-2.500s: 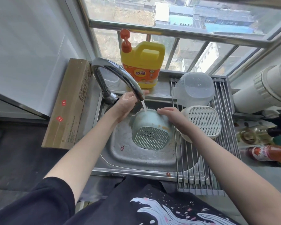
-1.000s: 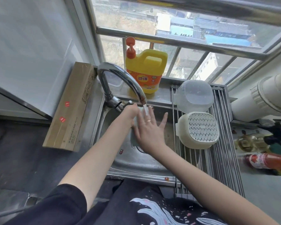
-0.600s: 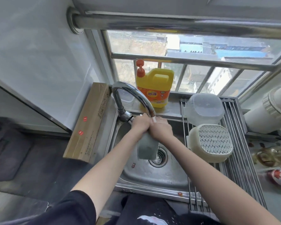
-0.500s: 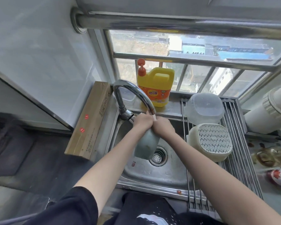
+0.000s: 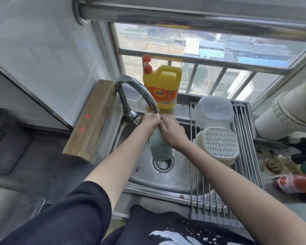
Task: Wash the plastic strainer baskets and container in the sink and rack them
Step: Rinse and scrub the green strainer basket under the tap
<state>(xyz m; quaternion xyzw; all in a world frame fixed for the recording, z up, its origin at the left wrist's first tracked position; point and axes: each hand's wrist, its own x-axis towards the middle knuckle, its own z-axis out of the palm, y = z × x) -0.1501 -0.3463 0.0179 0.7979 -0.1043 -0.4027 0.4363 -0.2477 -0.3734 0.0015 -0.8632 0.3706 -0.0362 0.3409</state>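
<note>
A grey-blue strainer basket (image 5: 160,147) hangs on edge over the sink (image 5: 168,179), just under the faucet spout (image 5: 153,105). My left hand (image 5: 149,122) grips its top rim on the left. My right hand (image 5: 171,129) lies over its upper right side with fingers spread against it. On the roll-up rack (image 5: 244,156) to the right, a cream strainer basket (image 5: 217,145) and a clear plastic container (image 5: 213,110) sit upside down.
A yellow detergent jug (image 5: 162,87) stands on the sill behind the faucet. A long cardboard box (image 5: 92,119) lies left of the sink. Sauce bottles (image 5: 297,183) lie on the counter at right. The drain (image 5: 162,163) is below the basket.
The basket has turned from bottom-up to hanging on edge under the spout. My right hand went from spread flat to resting over the basket's top. The camera has tilted up.
</note>
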